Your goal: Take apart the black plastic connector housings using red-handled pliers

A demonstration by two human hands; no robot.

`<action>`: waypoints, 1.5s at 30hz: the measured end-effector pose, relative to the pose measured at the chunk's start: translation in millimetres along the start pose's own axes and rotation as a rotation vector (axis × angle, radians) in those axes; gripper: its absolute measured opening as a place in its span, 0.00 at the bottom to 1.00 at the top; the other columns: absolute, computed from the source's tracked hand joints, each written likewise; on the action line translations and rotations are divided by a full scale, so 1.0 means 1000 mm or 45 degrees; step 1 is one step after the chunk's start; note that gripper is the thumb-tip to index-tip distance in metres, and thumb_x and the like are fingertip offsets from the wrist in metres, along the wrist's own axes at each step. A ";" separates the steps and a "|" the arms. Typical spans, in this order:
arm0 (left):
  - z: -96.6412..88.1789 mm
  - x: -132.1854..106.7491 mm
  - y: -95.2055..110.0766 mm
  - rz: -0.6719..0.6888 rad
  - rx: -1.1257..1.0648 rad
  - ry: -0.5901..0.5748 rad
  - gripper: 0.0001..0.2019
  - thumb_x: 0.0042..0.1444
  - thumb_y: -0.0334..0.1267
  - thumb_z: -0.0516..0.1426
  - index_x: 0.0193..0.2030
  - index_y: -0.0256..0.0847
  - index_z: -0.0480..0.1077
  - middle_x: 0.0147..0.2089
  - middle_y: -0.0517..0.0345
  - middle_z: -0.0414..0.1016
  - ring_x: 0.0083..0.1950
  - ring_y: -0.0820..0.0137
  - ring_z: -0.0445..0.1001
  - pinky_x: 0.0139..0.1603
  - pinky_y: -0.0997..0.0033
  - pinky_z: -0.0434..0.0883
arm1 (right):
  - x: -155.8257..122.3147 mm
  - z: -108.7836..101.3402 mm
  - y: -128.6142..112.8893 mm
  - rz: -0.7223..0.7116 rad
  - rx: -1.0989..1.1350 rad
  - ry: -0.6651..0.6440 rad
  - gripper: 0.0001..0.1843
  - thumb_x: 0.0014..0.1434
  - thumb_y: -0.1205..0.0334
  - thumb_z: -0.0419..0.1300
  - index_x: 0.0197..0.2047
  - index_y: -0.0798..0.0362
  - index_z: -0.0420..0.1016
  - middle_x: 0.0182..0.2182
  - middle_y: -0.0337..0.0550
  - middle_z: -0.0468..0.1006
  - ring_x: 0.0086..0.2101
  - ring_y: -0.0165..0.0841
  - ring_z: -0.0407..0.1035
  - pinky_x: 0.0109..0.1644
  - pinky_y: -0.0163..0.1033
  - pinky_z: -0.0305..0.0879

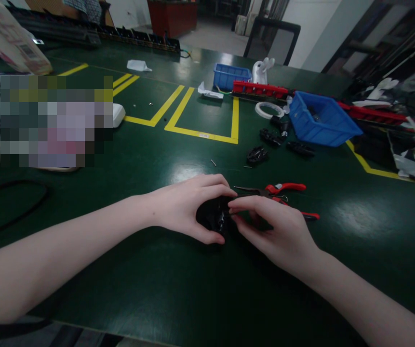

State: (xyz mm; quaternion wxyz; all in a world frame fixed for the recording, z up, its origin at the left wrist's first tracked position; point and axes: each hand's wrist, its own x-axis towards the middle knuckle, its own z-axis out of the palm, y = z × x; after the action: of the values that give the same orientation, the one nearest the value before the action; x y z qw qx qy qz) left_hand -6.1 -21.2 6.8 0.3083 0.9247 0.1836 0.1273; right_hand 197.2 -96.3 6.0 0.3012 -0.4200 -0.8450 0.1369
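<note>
My left hand (193, 205) is closed around a black plastic part (212, 214), thumb on the near side and fingers on the far side, at the tabletop. The thumb and fingertips of my right hand (275, 231) pinch together at the part's right side. What lies between those fingertips is too small to make out. Just behind my right hand lie pliers with red handles (290, 186), partly hidden by it. Two small metal pins (213, 163) rest on the table beyond my hands.
Several black plastic parts (257, 154) lie near a blue bin (325, 120) at the right. A tape roll (269, 110) and a second blue bin (231, 76) stand farther back. Yellow tape lines (202, 135) mark the green table (149, 284). A black cable (30, 212) curves at left.
</note>
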 end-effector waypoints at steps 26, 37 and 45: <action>0.000 0.000 0.001 -0.012 -0.006 -0.003 0.31 0.46 0.47 0.65 0.56 0.38 0.63 0.52 0.50 0.67 0.52 0.61 0.68 0.50 0.65 0.70 | -0.001 0.006 -0.001 -0.002 0.115 -0.098 0.07 0.58 0.73 0.56 0.38 0.54 0.71 0.35 0.41 0.77 0.38 0.30 0.72 0.42 0.36 0.68; 0.000 0.000 0.000 0.027 -0.016 0.052 0.27 0.47 0.46 0.65 0.52 0.37 0.65 0.51 0.50 0.68 0.52 0.61 0.69 0.51 0.65 0.69 | 0.002 0.006 0.004 0.049 0.222 -0.013 0.10 0.58 0.71 0.59 0.44 0.55 0.74 0.38 0.42 0.73 0.29 0.24 0.66 0.32 0.30 0.66; 0.000 0.000 -0.001 0.023 -0.043 0.080 0.29 0.48 0.46 0.64 0.54 0.37 0.64 0.52 0.49 0.67 0.52 0.61 0.68 0.52 0.63 0.69 | -0.001 0.004 0.007 0.081 0.267 -0.040 0.12 0.59 0.70 0.57 0.46 0.52 0.73 0.40 0.42 0.72 0.30 0.25 0.67 0.33 0.32 0.66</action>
State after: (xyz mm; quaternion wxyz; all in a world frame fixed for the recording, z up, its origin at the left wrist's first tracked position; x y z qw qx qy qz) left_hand -6.8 -20.6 6.2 0.3168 0.9165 0.1827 0.1623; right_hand 199.3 -92.7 -1.3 0.3257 -0.4104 -0.8170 0.2407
